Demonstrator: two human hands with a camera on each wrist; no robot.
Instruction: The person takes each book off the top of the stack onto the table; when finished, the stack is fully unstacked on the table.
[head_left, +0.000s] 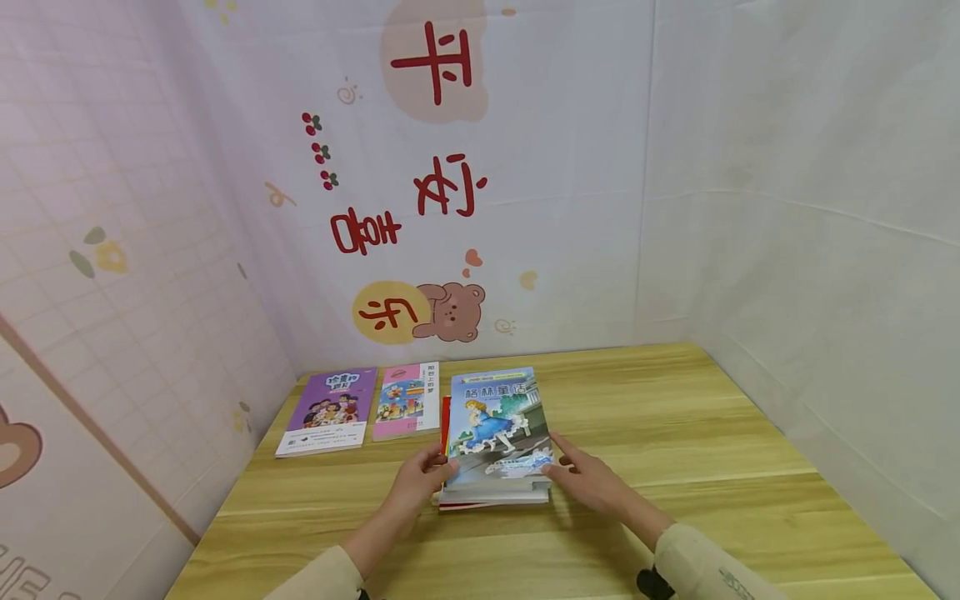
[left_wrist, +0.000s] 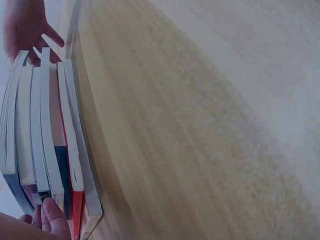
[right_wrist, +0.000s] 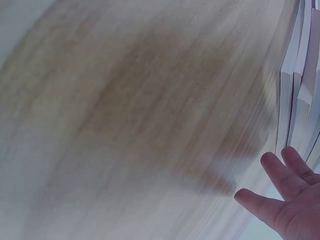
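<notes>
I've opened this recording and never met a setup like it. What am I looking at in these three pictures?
There is no machine here, just a person's left hand and right hand, both bare. The widest picture comes from a camera worn on the head, looking forward and down. The other two come from one camera on each wrist; there the stack of books appears turned on its side.

That stack is on a wood-grain table, between the hands. Further left lie a purple book and a pink book.

The left hand touches the spine side; the right is at the opposite side, fingers spread. I can't tell whether they bear any weight.
</notes>
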